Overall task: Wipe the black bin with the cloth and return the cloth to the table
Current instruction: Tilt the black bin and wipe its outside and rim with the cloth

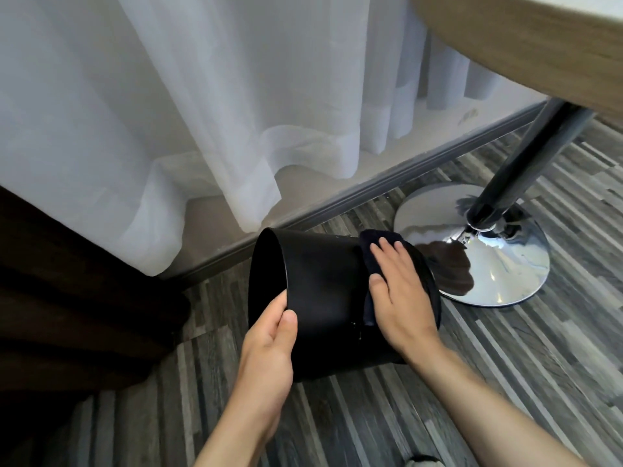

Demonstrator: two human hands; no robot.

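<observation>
Left hand (269, 345): pinching the rim of the round black plastic bin (323, 298), tipped sideways over the grey plank floor (505, 365); right hand (401, 291): spread flat, pressing the dark folded cloth (371, 244) against the bin's base end; wiping apparently underway; next likely needs turning the bin; wood-edged tabletop (539, 45) beyond, above.

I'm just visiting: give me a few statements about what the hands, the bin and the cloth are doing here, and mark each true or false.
1. The black bin is tipped on its side. True.
2. The left hand grips the bin's open rim. True.
3. The right hand is empty. False: it presses a dark cloth flat against the bin.
4. The cloth lies on the table. False: it is on the bin, under the right hand.
5. A shiny round table base stands on the floor beside the bin. True.
</observation>
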